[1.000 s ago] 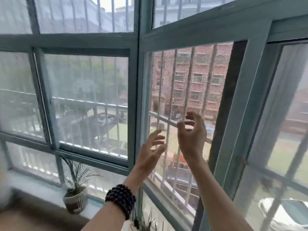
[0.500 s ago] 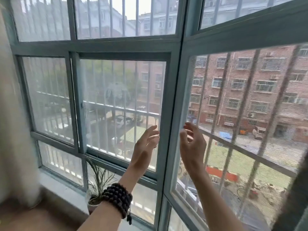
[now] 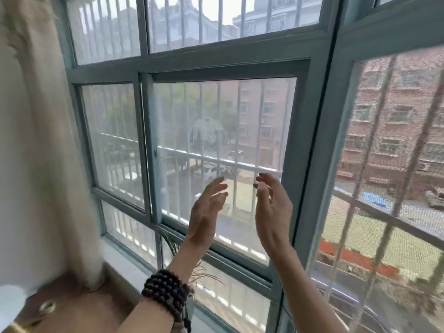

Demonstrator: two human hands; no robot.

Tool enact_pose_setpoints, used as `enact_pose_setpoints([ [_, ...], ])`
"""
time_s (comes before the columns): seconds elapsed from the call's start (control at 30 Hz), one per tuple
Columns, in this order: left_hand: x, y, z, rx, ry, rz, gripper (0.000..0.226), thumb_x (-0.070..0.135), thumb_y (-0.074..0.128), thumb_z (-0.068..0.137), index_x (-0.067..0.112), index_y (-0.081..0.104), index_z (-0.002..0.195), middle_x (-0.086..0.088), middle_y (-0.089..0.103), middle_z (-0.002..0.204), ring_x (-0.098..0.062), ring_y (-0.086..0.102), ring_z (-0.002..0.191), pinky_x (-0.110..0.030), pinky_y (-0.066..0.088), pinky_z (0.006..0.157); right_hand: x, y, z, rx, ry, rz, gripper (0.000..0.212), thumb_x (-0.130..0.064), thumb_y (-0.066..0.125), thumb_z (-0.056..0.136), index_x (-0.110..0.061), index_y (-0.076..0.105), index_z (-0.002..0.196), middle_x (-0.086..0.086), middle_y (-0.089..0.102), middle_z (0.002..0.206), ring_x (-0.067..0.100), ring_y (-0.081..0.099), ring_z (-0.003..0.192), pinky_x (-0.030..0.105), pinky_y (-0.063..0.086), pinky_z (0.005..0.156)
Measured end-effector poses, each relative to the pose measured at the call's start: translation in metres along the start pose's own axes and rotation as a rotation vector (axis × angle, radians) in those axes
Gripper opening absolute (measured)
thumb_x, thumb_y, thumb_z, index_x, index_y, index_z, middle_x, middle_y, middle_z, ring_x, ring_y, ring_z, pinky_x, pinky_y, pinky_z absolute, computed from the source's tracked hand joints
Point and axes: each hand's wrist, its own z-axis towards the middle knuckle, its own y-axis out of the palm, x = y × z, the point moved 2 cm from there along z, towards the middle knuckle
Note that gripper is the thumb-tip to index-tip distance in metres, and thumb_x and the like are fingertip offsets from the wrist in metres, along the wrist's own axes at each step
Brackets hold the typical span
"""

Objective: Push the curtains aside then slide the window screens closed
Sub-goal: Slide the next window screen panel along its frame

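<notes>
The curtain [image 3: 36,140] hangs bunched well left of the left hand [image 3: 206,212], already clear; the screen panel [image 3: 221,150] stands just beyond both hands; the right hand [image 3: 271,212] too is spread and empty, seemingly poised to slide it.

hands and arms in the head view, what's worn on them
Both forearms are bare, with no sleeves in view. The left hand has a dark brown beaded bracelet wrapped in several rows round its wrist. The right hand wears nothing visible.
</notes>
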Motion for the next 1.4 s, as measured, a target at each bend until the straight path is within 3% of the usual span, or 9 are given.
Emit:
enact_pose_setpoints([
  [0.17, -0.02, -0.013, 0.049, 0.107, 0.022, 0.022, 0.063, 0.058, 0.054, 0.083, 0.034, 0.057, 0.142, 0.008, 0.067, 0.134, -0.01, 0.065, 0.123, -0.049, 0.047, 0.111, 0.03, 0.049, 0.037, -0.081, 0.005, 0.091, 0.049, -0.045, 0.044, 0.098, -0.016, 0.065, 0.131, -0.003, 0.071, 0.126, 0.008, 0.068, 0.111, 0.002, 0.046, 0.081],
  [0.4, -0.043, -0.038, 0.108, 0.231, 0.034, 0.081, 0.056, 0.057, 0.052, 0.084, 0.042, 0.057, 0.138, 0.01, 0.066, 0.136, -0.008, 0.064, 0.123, -0.049, 0.046, 0.112, 0.059, 0.115, 0.081, -0.214, 0.031, 0.218, 0.037, -0.042, 0.045, 0.099, -0.031, 0.063, 0.129, -0.009, 0.069, 0.126, 0.002, 0.067, 0.112, 0.005, 0.048, 0.085],
  [0.53, -0.058, -0.061, 0.134, 0.292, 0.036, 0.133, 0.054, 0.047, 0.049, 0.091, 0.034, 0.055, 0.143, 0.008, 0.065, 0.136, -0.008, 0.064, 0.123, -0.048, 0.047, 0.111, 0.075, 0.149, 0.098, -0.256, 0.062, 0.28, 0.031, -0.039, 0.046, 0.096, -0.038, 0.063, 0.123, -0.014, 0.07, 0.122, 0.001, 0.067, 0.11, 0.016, 0.05, 0.085],
  [0.73, -0.075, -0.089, 0.165, 0.324, 0.023, 0.166, 0.05, 0.042, 0.046, 0.093, 0.037, 0.054, 0.142, 0.009, 0.064, 0.136, -0.005, 0.063, 0.123, -0.043, 0.048, 0.109, 0.093, 0.191, 0.115, -0.308, 0.07, 0.315, 0.029, -0.041, 0.046, 0.096, -0.042, 0.061, 0.121, -0.016, 0.069, 0.122, -0.003, 0.066, 0.108, 0.008, 0.049, 0.084],
  [0.9, -0.091, -0.124, 0.195, 0.345, 0.004, 0.173, 0.051, 0.048, 0.047, 0.091, 0.041, 0.054, 0.141, 0.009, 0.064, 0.137, -0.009, 0.06, 0.127, -0.046, 0.047, 0.111, 0.108, 0.241, 0.125, -0.325, 0.061, 0.319, 0.037, -0.05, 0.041, 0.093, -0.04, 0.062, 0.123, -0.011, 0.067, 0.127, 0.003, 0.066, 0.113, 0.031, 0.057, 0.095],
  [1.03, -0.111, -0.164, 0.223, 0.356, -0.02, 0.174, 0.055, 0.057, 0.047, 0.088, 0.043, 0.054, 0.141, 0.011, 0.063, 0.138, -0.01, 0.057, 0.131, -0.05, 0.043, 0.114, 0.123, 0.284, 0.136, -0.324, 0.061, 0.309, 0.057, -0.056, 0.035, 0.093, -0.027, 0.063, 0.134, -0.01, 0.066, 0.131, 0.013, 0.064, 0.122, 0.05, 0.052, 0.104],
  [1.13, -0.129, -0.207, 0.246, 0.358, -0.025, 0.178, 0.073, 0.067, 0.043, 0.08, 0.039, 0.05, 0.148, 0.011, 0.061, 0.141, -0.01, 0.056, 0.132, -0.049, 0.042, 0.115, 0.132, 0.327, 0.148, -0.324, 0.064, 0.32, 0.064, -0.062, 0.033, 0.092, -0.028, 0.061, 0.138, -0.008, 0.066, 0.135, 0.014, 0.063, 0.125, 0.053, 0.05, 0.107],
  [1.27, -0.151, -0.265, 0.284, 0.341, -0.028, 0.168, 0.077, 0.068, 0.045, 0.078, 0.037, 0.049, 0.148, 0.011, 0.061, 0.142, -0.009, 0.056, 0.132, -0.045, 0.043, 0.113, 0.143, 0.387, 0.167, -0.34, 0.057, 0.303, 0.071, -0.066, 0.029, 0.092, -0.025, 0.058, 0.143, -0.006, 0.064, 0.141, 0.007, 0.064, 0.122, 0.052, 0.051, 0.107],
  [1.4, -0.176, -0.317, 0.331, 0.322, -0.045, 0.156, 0.076, 0.067, 0.046, 0.078, 0.038, 0.05, 0.148, 0.01, 0.061, 0.141, -0.009, 0.056, 0.132, -0.043, 0.046, 0.111, 0.157, 0.449, 0.192, -0.321, 0.049, 0.256, 0.075, -0.069, 0.028, 0.092, -0.026, 0.055, 0.146, -0.003, 0.062, 0.144, 0.012, 0.062, 0.127, 0.055, 0.048, 0.109],
])
